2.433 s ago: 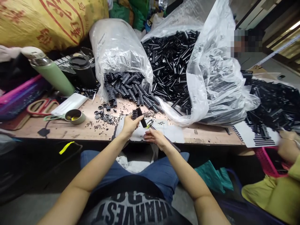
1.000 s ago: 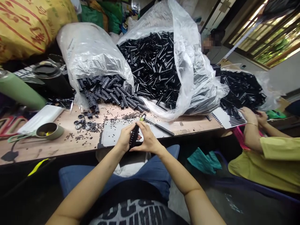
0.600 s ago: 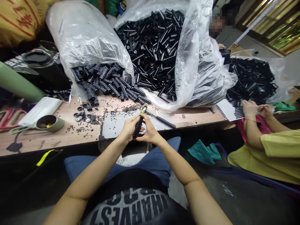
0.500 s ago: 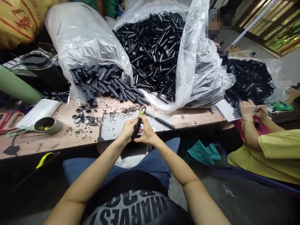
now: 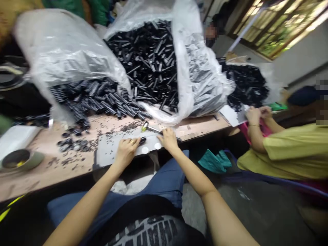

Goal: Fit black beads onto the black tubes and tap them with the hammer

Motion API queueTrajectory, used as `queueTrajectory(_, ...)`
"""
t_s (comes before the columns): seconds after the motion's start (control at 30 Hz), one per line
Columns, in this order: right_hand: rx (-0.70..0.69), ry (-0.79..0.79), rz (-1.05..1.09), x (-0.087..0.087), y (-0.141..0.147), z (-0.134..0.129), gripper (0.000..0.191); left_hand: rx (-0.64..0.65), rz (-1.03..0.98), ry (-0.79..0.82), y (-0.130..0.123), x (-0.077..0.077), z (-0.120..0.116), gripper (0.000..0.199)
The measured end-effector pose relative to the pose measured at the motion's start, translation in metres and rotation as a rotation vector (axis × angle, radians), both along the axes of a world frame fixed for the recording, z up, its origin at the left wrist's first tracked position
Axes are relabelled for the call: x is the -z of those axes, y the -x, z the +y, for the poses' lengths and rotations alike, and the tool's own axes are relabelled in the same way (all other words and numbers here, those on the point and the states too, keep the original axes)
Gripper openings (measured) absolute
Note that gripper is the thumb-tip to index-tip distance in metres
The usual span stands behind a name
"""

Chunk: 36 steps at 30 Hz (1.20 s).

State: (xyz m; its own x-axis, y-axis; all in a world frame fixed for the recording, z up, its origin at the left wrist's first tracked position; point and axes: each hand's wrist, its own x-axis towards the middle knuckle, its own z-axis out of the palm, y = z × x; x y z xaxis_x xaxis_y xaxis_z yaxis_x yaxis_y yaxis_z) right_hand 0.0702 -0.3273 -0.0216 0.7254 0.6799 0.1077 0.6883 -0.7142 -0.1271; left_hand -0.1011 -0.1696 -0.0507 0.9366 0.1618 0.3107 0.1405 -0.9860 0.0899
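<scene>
My left hand is closed around a short black tube, whose end sticks out past the fingers, low over the grey metal plate at the bench edge. To its right, my right hand has its fingers wrapped over the black handle of a small hammer. The hammer's head, with a yellow-green face, rests toward the far side of the plate. Two white round spots show on the plate between my hands. Motion blur softens the fingers.
Small black bits and round caps are scattered on the wooden bench. Behind are plastic bags with ribbed black tubes and smooth black tubes. A cup stands left. A co-worker's hands are at the right.
My hands have parted. The black tube stays in my left hand, while my right hand has left it and moved onto the hammer's handle. The camera view has turned right.
</scene>
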Motion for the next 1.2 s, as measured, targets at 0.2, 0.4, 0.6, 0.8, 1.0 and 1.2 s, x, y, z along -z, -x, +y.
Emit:
queueTrajectory(0.2,-0.046,0.086,-0.058,0.009,-0.009,-0.001,0.027,0.012,-0.102,-0.027,0.003,0.016,0.008,0.036)
queueTrajectory(0.4,-0.005,0.076,0.095,-0.003,0.012,-0.011,0.026,-0.037,-0.107,0.047,0.003,0.008,0.000,0.034)
queueTrajectory(0.6,-0.012,-0.029,0.338,-0.022,0.043,-0.037,0.033,-0.101,-0.055,0.085,-0.002,0.004,-0.002,0.040)
queueTrajectory(0.8,0.033,0.074,0.233,-0.031,0.063,-0.042,0.027,-0.155,0.002,0.081,-0.009,0.000,-0.013,0.042)
queueTrajectory(1.0,-0.076,-0.381,0.215,-0.059,0.085,-0.026,0.038,-0.121,0.036,0.117,-0.016,0.003,-0.039,0.086)
queueTrajectory(1.2,-0.251,-0.003,0.187,-0.032,0.110,-0.005,0.034,-0.073,0.056,0.149,-0.015,0.013,-0.040,0.070)
